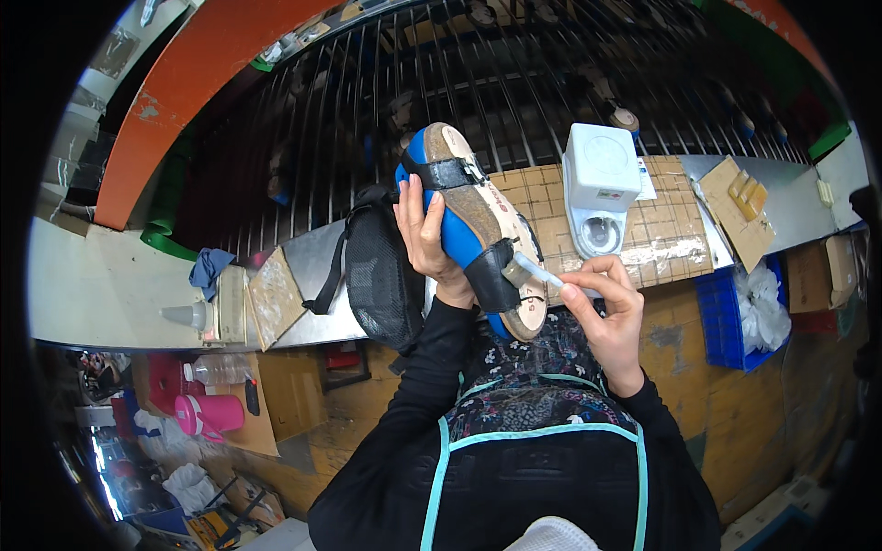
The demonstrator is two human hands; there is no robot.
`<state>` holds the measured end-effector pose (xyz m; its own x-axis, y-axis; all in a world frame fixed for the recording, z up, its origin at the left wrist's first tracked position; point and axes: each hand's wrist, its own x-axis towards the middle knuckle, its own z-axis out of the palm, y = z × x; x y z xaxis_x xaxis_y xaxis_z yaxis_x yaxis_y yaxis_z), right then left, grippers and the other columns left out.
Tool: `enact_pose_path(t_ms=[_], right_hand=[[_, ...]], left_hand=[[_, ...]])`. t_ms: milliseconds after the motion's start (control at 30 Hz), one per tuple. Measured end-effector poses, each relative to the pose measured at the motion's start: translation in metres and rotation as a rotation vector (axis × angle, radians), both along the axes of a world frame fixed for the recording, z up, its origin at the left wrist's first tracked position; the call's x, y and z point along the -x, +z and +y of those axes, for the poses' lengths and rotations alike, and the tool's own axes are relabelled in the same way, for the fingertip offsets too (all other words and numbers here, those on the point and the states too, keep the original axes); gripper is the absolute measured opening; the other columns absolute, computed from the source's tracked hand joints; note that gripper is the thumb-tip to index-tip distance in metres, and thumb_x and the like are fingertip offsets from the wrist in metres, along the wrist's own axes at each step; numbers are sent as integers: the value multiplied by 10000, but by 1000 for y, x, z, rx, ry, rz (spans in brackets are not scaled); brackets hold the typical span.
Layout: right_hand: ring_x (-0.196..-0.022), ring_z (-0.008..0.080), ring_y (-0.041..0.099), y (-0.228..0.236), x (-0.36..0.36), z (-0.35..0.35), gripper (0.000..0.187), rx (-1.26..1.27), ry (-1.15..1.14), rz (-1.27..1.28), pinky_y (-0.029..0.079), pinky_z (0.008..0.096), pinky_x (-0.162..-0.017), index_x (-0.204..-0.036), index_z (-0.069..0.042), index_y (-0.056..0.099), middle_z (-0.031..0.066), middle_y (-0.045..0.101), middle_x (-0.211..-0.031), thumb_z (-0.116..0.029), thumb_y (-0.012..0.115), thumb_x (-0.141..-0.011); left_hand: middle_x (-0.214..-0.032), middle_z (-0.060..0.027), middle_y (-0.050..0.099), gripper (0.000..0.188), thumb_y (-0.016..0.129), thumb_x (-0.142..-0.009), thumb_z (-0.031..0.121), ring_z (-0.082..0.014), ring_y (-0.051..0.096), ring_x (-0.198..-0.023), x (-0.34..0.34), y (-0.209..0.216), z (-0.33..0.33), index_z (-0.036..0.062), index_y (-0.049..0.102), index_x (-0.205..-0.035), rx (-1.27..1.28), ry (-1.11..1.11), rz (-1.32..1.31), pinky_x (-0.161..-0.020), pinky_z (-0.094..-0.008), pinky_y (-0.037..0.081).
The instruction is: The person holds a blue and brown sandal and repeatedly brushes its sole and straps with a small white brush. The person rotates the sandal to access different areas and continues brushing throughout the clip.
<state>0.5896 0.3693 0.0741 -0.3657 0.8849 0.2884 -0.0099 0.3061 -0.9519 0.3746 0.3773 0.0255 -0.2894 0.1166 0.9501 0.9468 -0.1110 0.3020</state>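
Observation:
My left hand point(425, 234) grips a blue shoe last point(461, 237) from its left side, fingers along the blue edge. Fitted on the last is a sandal in the making, with a pale insole point(501, 213) facing up and black straps point(494, 277) folded round the edges. Between thumb and fingers, my right hand point(608, 317) pinches a small brush point(540, 270) with a pale handle. Its bristle end meets the strap near the lower end of the insole. Just behind my left forearm sits a black textured bag point(381, 275).
Beyond the bench runs a rack of metal rods point(367, 101) carrying several blue lasts. A white dispenser point(602, 170) stands on taped cardboard point(666, 220). At right are a blue crate point(721, 317) and yellow blocks point(748, 196); at left, a nozzle bottle point(186, 315) and pink flask point(209, 415).

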Motion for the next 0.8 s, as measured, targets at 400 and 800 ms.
enact_pose_path(t_ms=[400, 800], right_hand=[[-677, 103, 483, 6, 15, 20, 152, -257, -134, -100, 397, 236, -597, -942, -56, 756, 37, 546, -875, -77, 753, -791], [-715, 109, 467, -1, 8, 24, 170, -240, -31, -35, 382, 237, -617, -942, -57, 757, 23, 553, -875, -78, 770, -775]], left_hand=[[-1310, -224, 563, 388, 680, -865, 292, -408, 513, -1251, 7, 0, -3, 125, 543, -1188, 35, 2, 19, -1054, -578, 352], [-1339, -177, 559, 473, 746, -754, 239, -398, 502, -1265, 12, 6, 4, 115, 603, -1188, 114, -16, -84, -1061, -551, 347]])
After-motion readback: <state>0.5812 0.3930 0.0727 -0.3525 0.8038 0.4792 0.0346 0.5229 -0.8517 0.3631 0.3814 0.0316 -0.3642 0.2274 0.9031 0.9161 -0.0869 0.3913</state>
